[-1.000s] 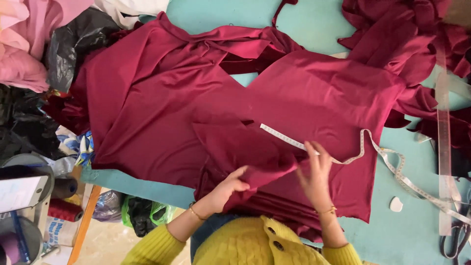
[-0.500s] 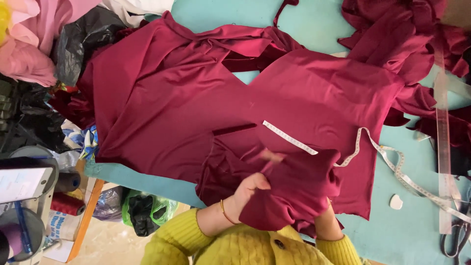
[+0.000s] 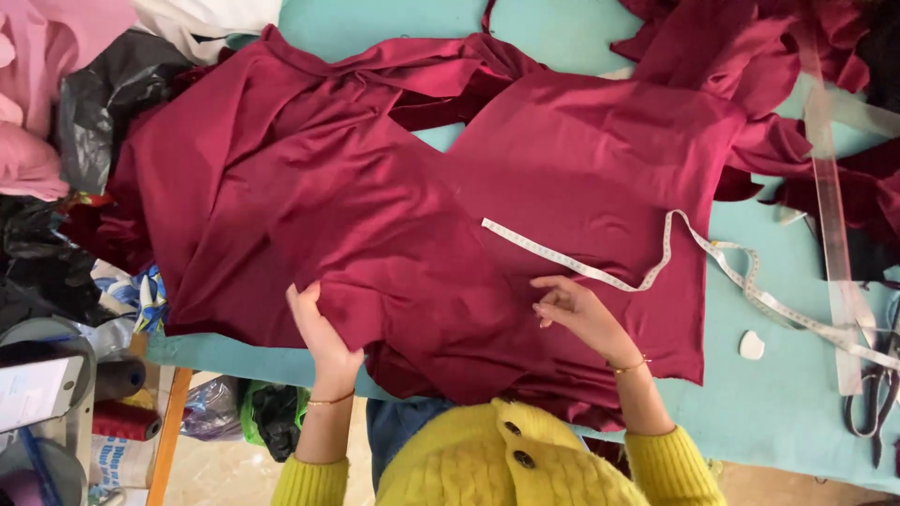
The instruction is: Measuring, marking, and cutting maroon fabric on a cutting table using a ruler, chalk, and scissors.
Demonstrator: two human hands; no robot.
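1. Maroon fabric [image 3: 375, 215]: a large piece of smooth knit cloth, spread mostly flat over the turquoise tabletop [image 3: 778, 412]; its near edge hangs slightly over the tabletop's front rim. It serves as the landmark for all places below.
2. Left hand [image 3: 319, 328]: at the near-left edge of the maroon fabric, fingers closed on a fold of the cloth, pinching it up.
3. Right hand [image 3: 577, 314]: resting on the near-right part of the maroon fabric, fingers loosely curled and open, gripping nothing; the fingertips touch the cloth surface.
4. Measuring tape [image 3: 600, 272]: white, lying on the right half of the maroon fabric just beyond the right hand, then trailing off the cloth's right edge across the tabletop.
5. Clear ruler [image 3: 830, 206]: long, transparent, right of the maroon fabric, well apart from both hands.
6. Tailor's chalk [image 3: 751, 345]: small white piece on the tabletop, just right of the fabric's near-right corner.
7. Scissors [image 3: 872, 403]: far right of the fabric, at the view's edge.
8. Progress, as judged: the cloth is laid out and largely smoothed on the right; the left part remains wrinkled and folded. No chalk marks or cuts are visible, and chalk and scissors lie untouched.
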